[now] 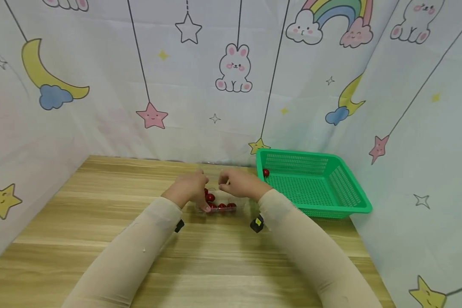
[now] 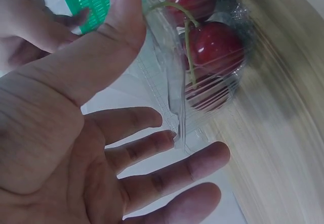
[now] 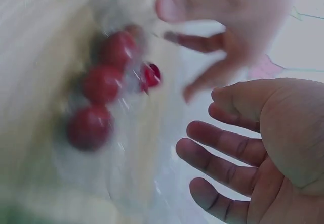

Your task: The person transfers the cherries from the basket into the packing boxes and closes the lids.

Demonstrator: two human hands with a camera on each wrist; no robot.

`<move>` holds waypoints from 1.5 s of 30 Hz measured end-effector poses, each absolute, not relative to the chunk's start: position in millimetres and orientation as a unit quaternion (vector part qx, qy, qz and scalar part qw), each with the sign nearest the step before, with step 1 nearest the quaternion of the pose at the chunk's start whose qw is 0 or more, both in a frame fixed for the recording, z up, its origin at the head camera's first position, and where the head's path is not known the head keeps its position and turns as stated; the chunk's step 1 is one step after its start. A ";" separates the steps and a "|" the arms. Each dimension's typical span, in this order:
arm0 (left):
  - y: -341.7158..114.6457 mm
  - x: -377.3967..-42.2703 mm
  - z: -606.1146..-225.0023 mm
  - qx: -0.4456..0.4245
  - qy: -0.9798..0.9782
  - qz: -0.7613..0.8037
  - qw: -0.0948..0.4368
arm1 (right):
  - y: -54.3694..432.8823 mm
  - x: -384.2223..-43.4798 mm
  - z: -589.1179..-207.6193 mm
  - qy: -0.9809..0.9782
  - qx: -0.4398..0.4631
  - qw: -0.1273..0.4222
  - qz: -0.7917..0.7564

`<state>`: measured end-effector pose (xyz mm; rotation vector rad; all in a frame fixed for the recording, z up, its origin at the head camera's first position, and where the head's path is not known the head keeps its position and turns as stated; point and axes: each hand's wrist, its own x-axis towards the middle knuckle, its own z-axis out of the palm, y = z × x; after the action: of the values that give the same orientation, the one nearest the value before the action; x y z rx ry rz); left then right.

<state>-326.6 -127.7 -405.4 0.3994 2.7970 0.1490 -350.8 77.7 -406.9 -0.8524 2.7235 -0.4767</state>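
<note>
A clear plastic box [image 1: 231, 200] holds several red cherries [image 1: 210, 197], some with green stems [image 2: 188, 47]. My left hand [image 1: 188, 189] is over the box's left side. In the left wrist view its fingers are spread and extended, with the thumb up by the box's rim [image 2: 177, 92] and nothing in the grasp. My right hand [image 1: 240, 183] hovers above the box's right rear part. The right wrist view shows its fingers loosely bent, the thumb close to the index finger, and no cherry between them. Cherries [image 3: 90, 127] lie in a row along the box's near side.
A green plastic basket [image 1: 312, 209] stands right of the box, with one cherry [image 1: 266, 172] in its left rear corner. The wooden table [image 1: 223, 265] meets a printed cloth backdrop [image 1: 200, 141] at the back and sides.
</note>
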 end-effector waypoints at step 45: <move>-125.8 -331.9 -412.2 0.134 0.979 0.049 0.148 | 223.2 -360.2 -420.2 0.940 -0.206 0.247 -0.117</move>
<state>-331.9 -125.8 -412.2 0.3854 2.8138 0.1399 -360.2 223.2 -420.2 -0.5607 2.5618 -0.3186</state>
